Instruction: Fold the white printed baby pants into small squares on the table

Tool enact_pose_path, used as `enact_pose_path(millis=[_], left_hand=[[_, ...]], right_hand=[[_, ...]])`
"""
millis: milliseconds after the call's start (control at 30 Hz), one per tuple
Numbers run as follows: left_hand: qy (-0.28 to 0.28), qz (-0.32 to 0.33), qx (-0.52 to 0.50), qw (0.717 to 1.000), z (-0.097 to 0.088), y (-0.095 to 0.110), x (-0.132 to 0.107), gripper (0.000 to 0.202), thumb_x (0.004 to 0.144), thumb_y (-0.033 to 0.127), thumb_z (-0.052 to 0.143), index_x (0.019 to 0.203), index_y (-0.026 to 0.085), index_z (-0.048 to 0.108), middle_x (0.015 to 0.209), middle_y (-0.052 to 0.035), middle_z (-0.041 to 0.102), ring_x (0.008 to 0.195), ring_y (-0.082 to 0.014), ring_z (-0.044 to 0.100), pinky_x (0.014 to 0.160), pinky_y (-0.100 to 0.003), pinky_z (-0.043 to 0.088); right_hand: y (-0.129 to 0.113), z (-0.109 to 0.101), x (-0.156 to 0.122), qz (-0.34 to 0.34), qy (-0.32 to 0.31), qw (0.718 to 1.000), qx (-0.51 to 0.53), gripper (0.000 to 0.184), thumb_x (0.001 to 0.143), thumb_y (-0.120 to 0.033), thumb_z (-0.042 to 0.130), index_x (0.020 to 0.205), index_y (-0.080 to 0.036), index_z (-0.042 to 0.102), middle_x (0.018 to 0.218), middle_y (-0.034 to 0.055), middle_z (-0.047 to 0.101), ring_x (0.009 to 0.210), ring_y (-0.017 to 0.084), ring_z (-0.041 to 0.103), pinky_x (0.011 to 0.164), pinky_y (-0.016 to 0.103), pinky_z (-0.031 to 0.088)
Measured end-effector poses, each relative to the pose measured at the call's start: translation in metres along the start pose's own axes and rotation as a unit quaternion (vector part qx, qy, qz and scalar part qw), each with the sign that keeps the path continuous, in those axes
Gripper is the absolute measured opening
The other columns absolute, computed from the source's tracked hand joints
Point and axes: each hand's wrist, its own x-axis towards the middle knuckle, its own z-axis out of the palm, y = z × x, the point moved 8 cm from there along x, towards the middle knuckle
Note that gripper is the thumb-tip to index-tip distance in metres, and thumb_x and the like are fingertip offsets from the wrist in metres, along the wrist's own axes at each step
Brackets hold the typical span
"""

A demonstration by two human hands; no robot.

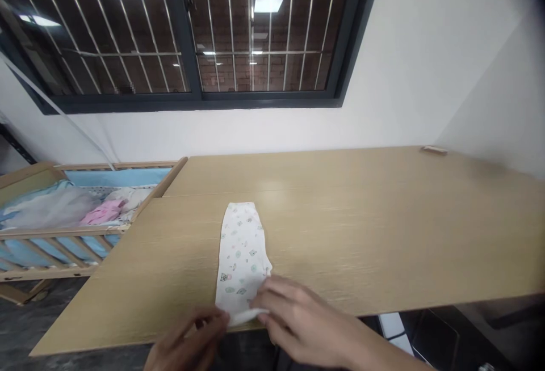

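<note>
A pair of white baby pants (242, 252) with small green and grey prints lies folded lengthwise on the wooden table (361, 229). Its narrow end points towards the window and its wider end is at the table's near edge. My left hand (187, 340) pinches the near left corner of the fabric. At the near right side, my right hand (298, 317) has its fingers closed on the edge, where a strip of the cloth is turned up. Part of that near edge is hidden by my fingers.
A wooden crib (63, 240) with blue lining, white netting and a pink cloth (104, 211) stands against the table's left side. A barred window (264, 36) is behind. A small flat piece (434, 150) lies at the far right corner.
</note>
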Motion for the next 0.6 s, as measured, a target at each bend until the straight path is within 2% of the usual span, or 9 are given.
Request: enact_pose_path(millis=[100, 167, 200, 267, 333, 433, 533, 600], left_hand=[[0.054, -0.058, -0.022, 0.997, -0.019, -0.028, 0.044, 0.020, 0.098, 0.023, 0.057, 0.111, 0.024, 0.071, 0.101, -0.0014, 0.074, 0.091, -0.0106, 0.072, 0.084, -0.017, 0.057], [0.068, -0.099, -0.026, 0.992, -0.020, -0.054, 0.079, 0.020, 0.098, 0.029, 0.056, 0.107, 0.023, 0.073, 0.101, -0.0031, 0.074, 0.094, -0.0141, 0.071, 0.087, -0.023, 0.057], [0.057, -0.128, -0.029, 0.990, -0.015, -0.071, 0.096, 0.023, 0.099, 0.033, 0.055, 0.108, 0.022, 0.073, 0.104, -0.0045, 0.074, 0.097, -0.0162, 0.070, 0.090, -0.027, 0.057], [0.020, -0.190, -0.037, 0.981, 0.006, -0.106, 0.125, 0.029, 0.099, 0.038, 0.053, 0.110, 0.021, 0.073, 0.110, -0.0060, 0.073, 0.103, -0.0193, 0.068, 0.094, -0.032, 0.055], [-0.024, -0.237, -0.044, 0.970, 0.035, -0.138, 0.145, 0.031, 0.099, 0.035, 0.051, 0.111, 0.017, 0.072, 0.114, -0.0083, 0.073, 0.105, -0.0204, 0.066, 0.094, -0.032, 0.053], [-0.081, -0.285, -0.012, 0.955, 0.080, -0.176, 0.159, 0.031, 0.097, 0.023, 0.047, 0.116, 0.011, 0.068, 0.119, -0.0124, 0.071, 0.105, -0.0206, 0.065, 0.096, -0.032, 0.050], [-0.104, -0.290, 0.011, 0.951, 0.107, -0.193, 0.163, 0.029, 0.096, 0.018, 0.046, 0.113, 0.009, 0.068, 0.115, -0.0154, 0.071, 0.107, -0.0219, 0.064, 0.097, -0.033, 0.047], [-0.113, -0.286, 0.027, 0.951, 0.112, -0.191, 0.162, 0.030, 0.096, 0.017, 0.045, 0.114, 0.008, 0.067, 0.116, -0.0172, 0.070, 0.111, -0.0233, 0.063, 0.099, -0.034, 0.046]], right_hand=[[0.015, -0.029, 0.028, 0.018, 0.043, 0.998, 0.038, 0.031, 0.104, -0.024, 0.043, 0.128, -0.025, 0.063, 0.114, 0.0084, 0.061, 0.101, 0.019, 0.064, 0.091, 0.032, 0.054], [0.038, -0.042, 0.054, 0.025, 0.088, 0.995, 0.037, 0.030, 0.103, -0.025, 0.045, 0.128, -0.023, 0.063, 0.115, 0.0089, 0.061, 0.101, 0.020, 0.064, 0.092, 0.034, 0.053], [0.054, -0.047, 0.068, 0.029, 0.116, 0.992, 0.034, 0.029, 0.103, -0.026, 0.046, 0.127, -0.022, 0.062, 0.116, 0.0093, 0.061, 0.102, 0.020, 0.063, 0.092, 0.035, 0.052], [0.091, -0.054, 0.096, 0.051, 0.182, 0.982, 0.030, 0.026, 0.100, -0.025, 0.051, 0.123, -0.019, 0.063, 0.114, 0.0100, 0.063, 0.102, 0.021, 0.062, 0.093, 0.037, 0.050], [0.130, -0.051, 0.122, 0.075, 0.218, 0.973, 0.025, 0.022, 0.098, -0.019, 0.053, 0.117, -0.017, 0.064, 0.111, 0.0100, 0.065, 0.102, 0.021, 0.061, 0.095, 0.036, 0.048], [0.183, -0.034, 0.152, 0.138, 0.206, 0.969, 0.003, 0.017, 0.092, -0.010, 0.054, 0.105, -0.014, 0.065, 0.105, 0.0092, 0.067, 0.099, 0.020, 0.060, 0.094, 0.034, 0.046], [0.218, -0.013, 0.165, 0.210, 0.163, 0.964, -0.005, 0.018, 0.090, -0.006, 0.053, 0.101, -0.014, 0.065, 0.102, 0.0085, 0.067, 0.097, 0.019, 0.060, 0.091, 0.031, 0.046], [0.229, -0.005, 0.165, 0.233, 0.146, 0.961, -0.007, 0.020, 0.089, -0.006, 0.052, 0.103, -0.013, 0.065, 0.105, 0.0102, 0.066, 0.100, 0.020, 0.060, 0.092, 0.032, 0.046]])
